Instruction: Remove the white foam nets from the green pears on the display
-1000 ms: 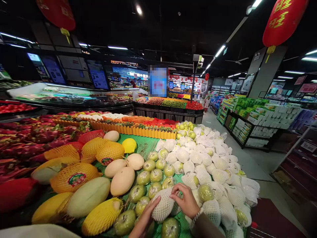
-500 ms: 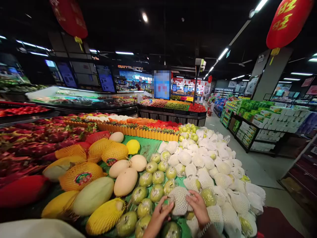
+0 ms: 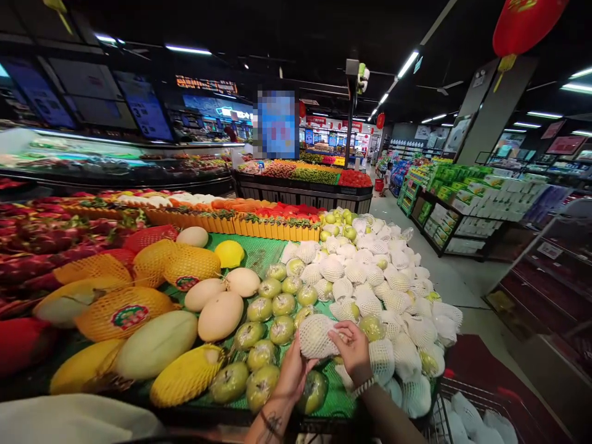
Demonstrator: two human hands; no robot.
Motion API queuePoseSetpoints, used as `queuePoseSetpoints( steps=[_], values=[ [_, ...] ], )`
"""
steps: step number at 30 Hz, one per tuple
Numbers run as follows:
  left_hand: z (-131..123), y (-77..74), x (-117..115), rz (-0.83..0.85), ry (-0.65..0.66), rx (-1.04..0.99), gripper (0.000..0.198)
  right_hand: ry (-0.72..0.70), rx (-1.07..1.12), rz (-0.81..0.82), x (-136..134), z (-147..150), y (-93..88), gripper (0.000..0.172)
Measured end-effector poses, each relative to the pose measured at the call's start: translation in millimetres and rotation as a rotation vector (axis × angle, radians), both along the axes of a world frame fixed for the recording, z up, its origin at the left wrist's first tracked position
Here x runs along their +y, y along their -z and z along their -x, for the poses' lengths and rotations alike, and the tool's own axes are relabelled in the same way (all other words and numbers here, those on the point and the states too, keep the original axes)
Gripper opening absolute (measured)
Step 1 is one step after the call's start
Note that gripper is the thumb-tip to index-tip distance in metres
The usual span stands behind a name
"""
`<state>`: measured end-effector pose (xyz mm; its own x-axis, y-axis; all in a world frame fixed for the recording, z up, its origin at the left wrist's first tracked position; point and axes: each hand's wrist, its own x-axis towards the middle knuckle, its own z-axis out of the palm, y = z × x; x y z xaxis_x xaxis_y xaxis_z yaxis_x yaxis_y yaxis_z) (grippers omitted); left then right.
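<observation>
So I'm holding a fruit (image 3: 317,336) in a white foam net, and it's hanging out between both my hands just above the front of the display. My left hand (image 3: 295,369) is cupping it from the left and below, fingers curling about as wide as the fruit itself. My right hand (image 3: 355,346) is pinching the net at the right end, thumb and fingertips nearly meeting. Can't tell how the fingertips behind it are sitting, since the fruit is blocking them.

Around it: a bunch of green fruits (image 3: 260,309) in clear film are lying to the left on a green mat (image 3: 261,250), and one more is sitting just below my grip, right of my left wrist. A big pile of white nets (image 3: 386,280) is spreading out to the right. I'm wearing a beaded bracelet (image 3: 364,386) on the right wrist, and a dark tattoo (image 3: 274,422) is showing on my left forearm.

Further left, some melons (image 3: 157,342) are lying about, a few wearing yellow nets, and dragon fruit (image 3: 39,237) is heaping up past those. Down at lower right, a wire cart (image 3: 444,410) is holding more white stuff. A red lantern (image 3: 530,28) is hanging at top right.
</observation>
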<state>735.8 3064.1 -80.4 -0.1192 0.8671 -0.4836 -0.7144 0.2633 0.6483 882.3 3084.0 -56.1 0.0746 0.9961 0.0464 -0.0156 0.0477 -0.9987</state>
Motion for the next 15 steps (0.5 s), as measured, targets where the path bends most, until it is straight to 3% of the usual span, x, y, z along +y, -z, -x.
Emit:
queuePoseSetpoints(
  steps=[2, 4, 7, 9, 12, 15],
  values=[
    [-2.3, 1.6, -0.1, -0.005, -0.045, -0.015, 0.048, 0.081, -0.206, -0.068, -3.8, -9.8, -7.6, 0.051],
    [-6.0, 2.5, 0.5, -0.004, -0.096, -0.016, 0.046, 0.147, -0.287, -0.164, -5.7, -16.0, -11.1, 0.058],
    [-13.0, -1.7, 2.0, -0.001, -0.133, -0.017, 0.041, -0.006, -0.121, -0.105, -2.8, -14.0, -4.3, 0.076],
    [-16.5, -6.8, 3.6, -0.001, -0.135, -0.026, 0.038, -0.095, 0.069, 0.014, 1.6, -7.5, 5.2, 0.069],
    [-18.4, -11.7, 7.0, -0.009, -0.151, -0.058, 0.039, -0.031, 0.245, 0.058, 6.6, 2.3, 14.2, 0.066],
    [-19.1, -9.4, 9.9, -0.021, -0.138, -0.111, 0.043, 0.024, 0.299, 0.020, 7.6, 9.2, 9.9, 0.065]
  ],
)
